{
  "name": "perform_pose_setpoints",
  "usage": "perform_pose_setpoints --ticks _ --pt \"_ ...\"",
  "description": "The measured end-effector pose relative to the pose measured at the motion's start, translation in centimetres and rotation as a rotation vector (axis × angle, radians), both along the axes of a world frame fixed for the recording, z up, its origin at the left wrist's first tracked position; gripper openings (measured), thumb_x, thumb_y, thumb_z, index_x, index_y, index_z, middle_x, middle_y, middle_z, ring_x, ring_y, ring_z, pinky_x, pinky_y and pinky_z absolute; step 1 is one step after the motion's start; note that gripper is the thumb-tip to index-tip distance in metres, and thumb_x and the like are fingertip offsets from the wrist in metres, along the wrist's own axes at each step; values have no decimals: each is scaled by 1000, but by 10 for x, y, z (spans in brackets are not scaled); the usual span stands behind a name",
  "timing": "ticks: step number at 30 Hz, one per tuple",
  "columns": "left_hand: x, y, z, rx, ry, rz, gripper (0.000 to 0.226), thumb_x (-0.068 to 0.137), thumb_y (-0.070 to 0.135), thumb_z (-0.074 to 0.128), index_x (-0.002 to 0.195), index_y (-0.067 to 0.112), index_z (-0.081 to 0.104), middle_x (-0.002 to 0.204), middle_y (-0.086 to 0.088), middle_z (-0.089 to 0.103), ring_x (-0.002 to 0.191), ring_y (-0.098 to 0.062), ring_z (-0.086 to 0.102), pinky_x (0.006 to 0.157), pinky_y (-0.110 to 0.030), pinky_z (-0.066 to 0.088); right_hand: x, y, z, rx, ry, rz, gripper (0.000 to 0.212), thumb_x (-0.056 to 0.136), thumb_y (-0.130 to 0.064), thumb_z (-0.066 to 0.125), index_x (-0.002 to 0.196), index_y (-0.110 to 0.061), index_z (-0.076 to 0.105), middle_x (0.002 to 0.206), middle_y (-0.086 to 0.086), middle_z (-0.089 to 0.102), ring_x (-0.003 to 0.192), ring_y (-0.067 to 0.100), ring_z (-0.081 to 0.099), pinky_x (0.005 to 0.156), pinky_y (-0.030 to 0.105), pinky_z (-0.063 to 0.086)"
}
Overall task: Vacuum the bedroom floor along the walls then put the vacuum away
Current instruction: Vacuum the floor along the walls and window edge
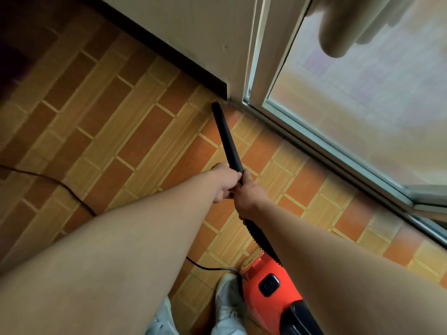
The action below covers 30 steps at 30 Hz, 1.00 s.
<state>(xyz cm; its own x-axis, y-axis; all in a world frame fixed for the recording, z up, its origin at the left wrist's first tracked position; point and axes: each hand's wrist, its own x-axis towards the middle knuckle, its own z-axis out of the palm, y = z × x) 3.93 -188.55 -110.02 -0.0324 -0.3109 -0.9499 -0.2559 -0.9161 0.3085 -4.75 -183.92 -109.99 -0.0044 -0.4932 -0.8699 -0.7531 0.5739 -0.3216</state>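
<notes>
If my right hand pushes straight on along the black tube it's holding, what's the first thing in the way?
Probably the corner: the right hand points along the black tube, whose tip sits near where the dark skirting ends at the door frame. Depth is unclear.

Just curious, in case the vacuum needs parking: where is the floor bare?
Bare tiles between the baseboard and the power cord, and along the door track right of the nozzle. Crowded by the shoe, around the vacuum body.

head cam | looks steeply down, forward | close over forearms | floor and wall corner
</notes>
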Motion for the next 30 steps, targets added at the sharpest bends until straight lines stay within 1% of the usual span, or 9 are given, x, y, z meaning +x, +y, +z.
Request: perform_pose_setpoints --ticks 2,5,7,9,12,16,18,24,30 --pt "2 0 -4 1 -5 -3 17 107 10 51 122 17 55 116 -9 69 89 -21 68 74 -40 60 3 2 0 6 -11 -29 72 106 -16 35 163 -22 -7 129 22 58 89 37 69 74 46 60" --pt "5 1 -15 -14 3 -11 27 107 11 51 133 14 56 119 -9 68 94 -22 69 74 -40 61 6 3 1 -4 -10 13 70 107 -15 33 163 -19 -8 147 21 49 104 42 67 87 53 58" --pt "8 1 -20 -23 3 -21 29 106 13 52 135 16 55 122 -8 67 102 -25 70 83 -43 62 9 1 -3 -24 6 -3 68 107 -16 33 164 -21 -6 142 22 52 100 41 67 84 53 59" --pt "13 -1 -24 -27 6 -37 29 107 15 52 135 19 56 124 -7 67 106 -27 69 90 -45 62 14 1 -7 -31 17 -57 66 107 -20 33 164 -24 -3 120 22 62 88 38 68 74 50 61" --pt "20 -5 -28 -42 32 -50 31 107 16 52 138 21 54 128 -6 65 110 -27 68 94 -47 60 20 -2 -11 -42 33 -68 65 108 -20 32 163 -24 -2 103 15 58 71 28 60 59 39 50" --pt "34 -12 -33 -67 50 -89 45 107 17 51 151 20 43 132 -5 61 114 -27 65 96 -45 59 34 -7 -14 -71 46 -110 62 110 -26 29 164 -24 -2 101 13 59 75 31 63 60 40 52" --pt "42 -14 -32 -70 72 -95 45 107 15 50 151 20 42 131 -5 61 117 -27 63 94 -43 59 42 -7 -13 -61 46 -145 62 110 -28 29 164 -27 -3 102 16 62 78 34 66 64 45 58" --pt "64 -26 -29 -56 109 -131 43 107 15 50 149 22 41 131 -3 59 117 -27 63 94 -43 60 64 -13 -8 -72 46 -251 58 110 -43 25 163 -33 4 98 13 62 72 30 64 61 41 55" --pt "85 -38 -28 -40 131 -133 41 107 17 51 147 23 43 130 -5 62 114 -25 66 94 -43 60 83 -25 -1 -61 61 -239 57 110 -43 24 163 -37 2 101 11 60 74 28 66 63 42 58"
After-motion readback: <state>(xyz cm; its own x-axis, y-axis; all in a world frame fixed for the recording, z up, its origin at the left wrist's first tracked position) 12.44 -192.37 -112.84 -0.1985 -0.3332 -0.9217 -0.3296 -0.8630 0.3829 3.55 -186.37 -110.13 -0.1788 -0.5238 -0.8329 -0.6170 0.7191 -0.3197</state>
